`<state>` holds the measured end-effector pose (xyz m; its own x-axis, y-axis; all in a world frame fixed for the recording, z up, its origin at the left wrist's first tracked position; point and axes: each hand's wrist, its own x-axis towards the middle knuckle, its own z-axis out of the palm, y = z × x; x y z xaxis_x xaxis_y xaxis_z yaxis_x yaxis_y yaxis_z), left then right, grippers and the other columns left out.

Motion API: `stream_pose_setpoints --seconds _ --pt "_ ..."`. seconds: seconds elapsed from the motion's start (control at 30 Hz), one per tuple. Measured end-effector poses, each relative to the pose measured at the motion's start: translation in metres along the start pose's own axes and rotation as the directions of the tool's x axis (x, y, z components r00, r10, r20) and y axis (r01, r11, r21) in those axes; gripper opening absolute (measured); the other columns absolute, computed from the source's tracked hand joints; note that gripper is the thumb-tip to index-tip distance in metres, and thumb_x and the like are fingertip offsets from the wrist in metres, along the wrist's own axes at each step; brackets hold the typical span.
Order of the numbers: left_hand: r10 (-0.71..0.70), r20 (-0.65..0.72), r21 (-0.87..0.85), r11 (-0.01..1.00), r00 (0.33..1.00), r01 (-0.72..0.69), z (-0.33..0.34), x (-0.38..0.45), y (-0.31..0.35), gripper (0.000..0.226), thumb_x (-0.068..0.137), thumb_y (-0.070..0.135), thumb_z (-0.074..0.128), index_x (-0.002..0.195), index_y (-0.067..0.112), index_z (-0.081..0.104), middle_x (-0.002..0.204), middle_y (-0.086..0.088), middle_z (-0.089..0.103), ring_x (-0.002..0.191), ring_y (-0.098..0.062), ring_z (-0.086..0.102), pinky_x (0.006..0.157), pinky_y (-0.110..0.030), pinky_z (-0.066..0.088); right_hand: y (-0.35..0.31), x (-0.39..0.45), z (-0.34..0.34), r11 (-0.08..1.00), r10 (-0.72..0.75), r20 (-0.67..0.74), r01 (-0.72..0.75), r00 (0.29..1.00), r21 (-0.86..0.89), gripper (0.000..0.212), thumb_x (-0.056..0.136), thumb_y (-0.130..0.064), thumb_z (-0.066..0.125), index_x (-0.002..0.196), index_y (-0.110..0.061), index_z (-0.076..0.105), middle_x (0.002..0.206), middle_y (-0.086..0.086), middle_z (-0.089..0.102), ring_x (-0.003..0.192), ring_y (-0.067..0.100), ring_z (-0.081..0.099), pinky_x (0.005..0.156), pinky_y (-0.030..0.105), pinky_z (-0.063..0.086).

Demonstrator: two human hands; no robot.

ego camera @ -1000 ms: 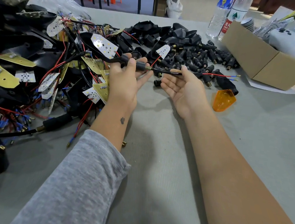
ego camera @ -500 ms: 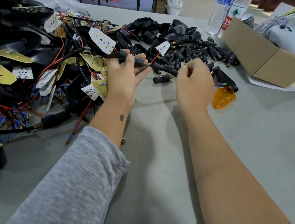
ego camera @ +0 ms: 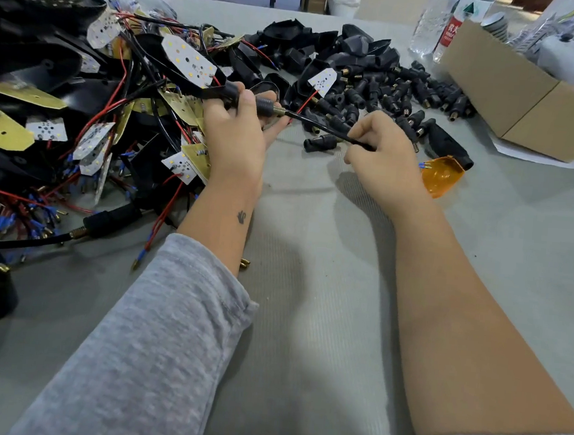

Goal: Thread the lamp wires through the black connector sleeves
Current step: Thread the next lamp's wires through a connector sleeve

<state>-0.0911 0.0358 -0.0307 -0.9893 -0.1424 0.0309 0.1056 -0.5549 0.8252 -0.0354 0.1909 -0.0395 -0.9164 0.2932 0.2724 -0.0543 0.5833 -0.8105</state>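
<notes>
Even, soft overhead light; fairly bright. Diffuse shadows under both arms on the worktop [ego camera: 305, 321]. Wide-angle bending at edges. Centre sharp, corners slightly soft. No strong glare.

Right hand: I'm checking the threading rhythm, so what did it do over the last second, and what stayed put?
The right hand turned from palm-up and open to palm-down, and now pinches the thin black sheathed wire. The left hand still grips the ribbed black connector sleeve; the orange lens cover stayed put.
</notes>
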Motion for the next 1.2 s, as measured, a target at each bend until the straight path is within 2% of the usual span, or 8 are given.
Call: stream_pose_setpoints --seconds 0.13,0.4,0.6,0.77,0.87,0.97,1.1,1.2 --pt "0.039 0.024 0.035 0.999 0.999 -0.04 0.001 0.001 0.0 0.01 0.103 0.007 0.038 0.098 0.015 0.042 0.097 -0.016 0.065 0.096 -0.025 0.068 0.065 -0.027 0.058 0.003 0.002 -0.002 0.999 -0.037 -0.017 0.037 0.999 -0.035 0.011 0.087 -0.004 0.053 0.089 -0.014 0.057 0.085 0.007 0.067 0.066 0.006 0.047 0.058 0.012 0.036" --pt "0.007 -0.023 -0.035 0.999 1.0 -0.007 0.005 -0.007 0.002 0.013 0.103 0.006 0.038 0.096 0.015 0.042 0.091 -0.013 0.065 0.081 -0.019 0.068 0.065 -0.028 0.059 0.006 0.002 -0.005 0.9 -0.241 -0.176 0.152 0.954 -0.408 0.022 0.1 -0.024 0.048 0.114 -0.027 0.065 0.1 -0.002 0.068 0.094 0.021 0.058 0.072 0.035 0.044" --pt "0.025 0.037 0.044 0.999 0.999 -0.027 0.014 -0.002 0.041 0.007 0.104 0.013 0.039 0.111 0.014 0.04 0.086 -0.004 0.07 0.074 -0.016 0.069 0.056 -0.026 0.056 -0.019 -0.006 -0.006 0.847 -0.357 -0.207 0.221 0.911 -0.484 0.017 0.1 -0.03 0.045 0.103 -0.025 0.061 0.068 -0.005 0.06 0.066 0.022 0.057 0.051 0.028 0.03" --pt "0.087 0.072 0.172 0.98 0.994 -0.098 -0.007 0.01 0.109 0.02 0.104 0.015 0.038 0.124 0.012 0.037 0.093 -0.008 0.072 0.082 -0.021 0.073 0.061 -0.033 0.06 -0.062 -0.028 0.021 0.819 -0.428 -0.041 0.368 0.903 -0.44 0.021 0.101 -0.031 0.045 0.11 -0.02 0.06 0.076 0.004 0.068 0.076 0.033 0.063 0.054 0.032 0.03" --pt "0.099 0.092 0.236 0.965 0.991 -0.118 -0.027 0.014 0.15 0.011 0.105 0.014 0.033 0.109 0.013 0.044 0.081 -0.005 0.067 0.058 -0.013 0.067 0.057 -0.034 0.06 -0.095 -0.041 0.048 0.797 -0.451 0.171 0.481 0.876 -0.366 0.025 0.102 -0.032 0.041 0.119 -0.021 0.055 0.079 0.006 0.068 0.081 0.034 0.063 0.059 0.036 0.037" --pt "0.116 0.064 0.281 0.951 0.991 -0.129 -0.05 0.021 0.188 0.022 0.106 0.015 0.029 0.089 0.013 0.042 0.068 -0.004 0.06 0.039 -0.008 0.046 0.04 -0.022 0.044 -0.137 -0.049 0.075 0.797 -0.495 0.287 0.56 0.82 -0.226 0.025 0.102 -0.033 0.041 0.123 -0.024 0.053 0.077 0.001 0.063 0.083 0.034 0.061 0.061 0.035 0.036" --pt "0.078 0.019 0.358 0.93 0.997 -0.08 -0.082 0.044 0.24 0.021 0.107 0.024 0.028 0.096 0.016 0.043 0.065 0.002 0.044 0.035 -0.005 0.026 0.032 -0.016 0.022 -0.197 -0.055 0.114 0.797 -0.53 0.388 0.599 0.754 -0.075 0.025 0.102 -0.035 0.042 0.121 -0.023 0.053 0.076 0.001 0.063 0.07 0.025 0.058 0.06 0.035 0.047" --pt "0.099 0.034 0.559 0.823 0.995 -0.101 -0.098 0.058 0.278 0.029 0.105 0.025 0.033 0.082 0.02 0.048 0.059 0.005 0.044 0.035 -0.005 0.022 0.031 -0.015 0.017 -0.238 -0.055 0.142 0.817 -0.534 0.416 0.575 0.736 0.031 0.028 0.101 -0.033 0.044 0.124 -0.021 0.054 0.093 0.004 0.068 0.081 0.026 0.062 0.072 0.039 0.051"
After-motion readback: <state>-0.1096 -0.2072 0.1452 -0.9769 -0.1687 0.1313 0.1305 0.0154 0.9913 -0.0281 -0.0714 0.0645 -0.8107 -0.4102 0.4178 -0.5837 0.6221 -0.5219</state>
